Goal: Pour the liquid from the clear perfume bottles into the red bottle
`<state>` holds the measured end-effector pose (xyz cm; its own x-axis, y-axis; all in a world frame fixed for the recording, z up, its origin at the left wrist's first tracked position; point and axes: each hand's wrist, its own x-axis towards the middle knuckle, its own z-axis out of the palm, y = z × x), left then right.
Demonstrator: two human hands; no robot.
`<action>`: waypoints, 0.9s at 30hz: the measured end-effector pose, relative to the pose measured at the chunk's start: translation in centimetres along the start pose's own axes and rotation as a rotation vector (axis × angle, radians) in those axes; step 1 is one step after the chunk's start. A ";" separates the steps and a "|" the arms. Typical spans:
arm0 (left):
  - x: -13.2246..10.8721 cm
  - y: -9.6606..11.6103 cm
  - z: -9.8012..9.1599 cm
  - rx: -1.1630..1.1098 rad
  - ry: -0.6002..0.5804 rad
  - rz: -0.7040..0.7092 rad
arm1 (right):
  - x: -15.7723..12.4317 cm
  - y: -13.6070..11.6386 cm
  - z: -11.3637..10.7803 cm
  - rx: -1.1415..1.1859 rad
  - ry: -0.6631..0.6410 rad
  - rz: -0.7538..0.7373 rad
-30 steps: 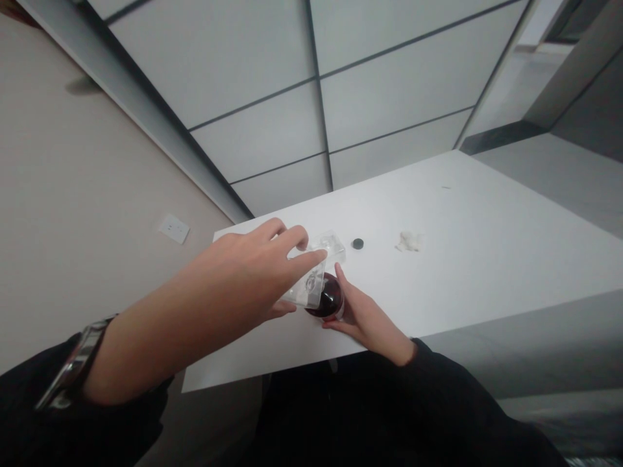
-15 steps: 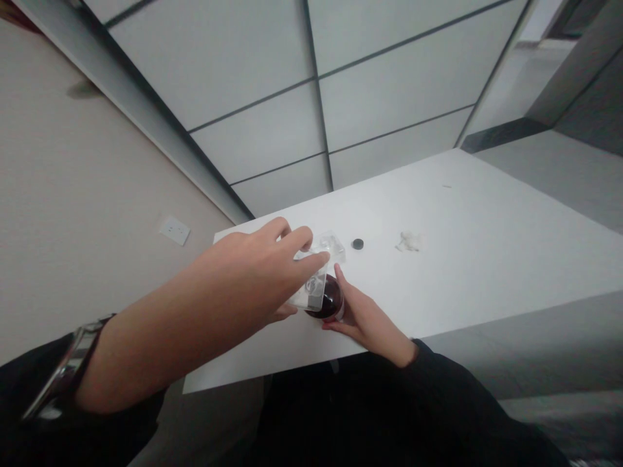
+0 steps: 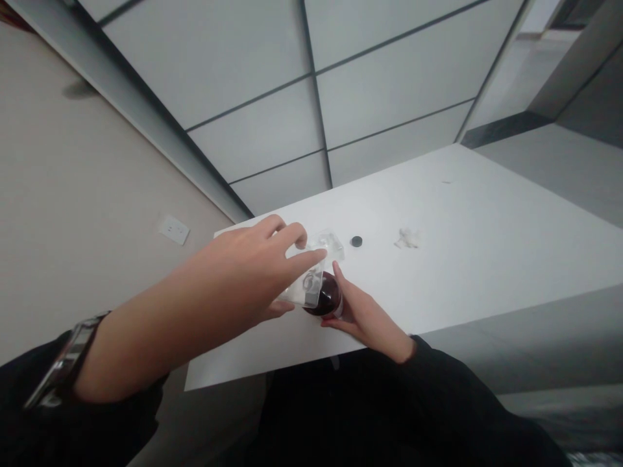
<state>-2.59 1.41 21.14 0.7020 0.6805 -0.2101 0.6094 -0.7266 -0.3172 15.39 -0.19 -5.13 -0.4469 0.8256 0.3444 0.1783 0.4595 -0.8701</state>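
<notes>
My left hand [image 3: 265,266] is closed around a clear plastic container [image 3: 307,290] with square corners, held tilted over the bottle; a grey patch shows through its wall. Below it, a dark reddish-brown bottle [image 3: 329,296] stands near the front edge of the white table, its mouth hidden by the container. Thumb and fingers of my right hand [image 3: 367,318] wrap the bottle's right side. Just beyond the container lies another clear plastic piece [image 3: 332,245], partly covered by my left fingers. A small dark round cap [image 3: 357,241] rests on the table past the bottle.
A crumpled whitish wrapper or tissue [image 3: 407,238] lies on the white table [image 3: 477,240], right of the cap. Panelled sliding doors [image 3: 389,84] rise behind the table's far edge. On the left wall is a socket [image 3: 174,229].
The view has shifted slightly. My left hand and the container sit a touch further left over the bottle; both hands keep their grips.
</notes>
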 end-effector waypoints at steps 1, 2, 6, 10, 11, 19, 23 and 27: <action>-0.2 -0.2 0.3 -0.026 0.009 0.000 | 0.0 0.0 0.0 0.001 -0.002 0.001; -0.5 -0.5 0.7 -0.058 0.009 -0.005 | 0.0 0.0 0.0 0.002 -0.003 0.003; -1.5 -1.3 2.0 -0.178 -0.024 -0.047 | 0.0 0.0 -0.1 0.014 -0.007 0.007; -2.2 -1.5 2.9 -0.248 0.017 -0.043 | 0.1 -0.2 -0.2 0.011 -0.023 0.025; -2.3 -1.4 3.1 -0.253 0.020 -0.051 | 0.1 -0.3 -0.2 0.010 -0.025 0.033; -2.4 -0.8 3.5 -0.344 0.043 -0.090 | 0.1 0.0 0.0 0.011 -0.018 0.039; -2.2 -0.9 3.6 -0.436 0.076 -0.064 | 0.1 0.2 0.0 0.004 -0.011 0.019; -2.3 -1.0 3.7 -0.434 0.049 -0.066 | 0.0 0.2 0.0 0.001 -0.011 0.021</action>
<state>-6.18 0.99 18.48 0.6667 0.7290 -0.1553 0.7444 -0.6614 0.0912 15.42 -0.11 -5.28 -0.4522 0.8317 0.3222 0.1872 0.4417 -0.8774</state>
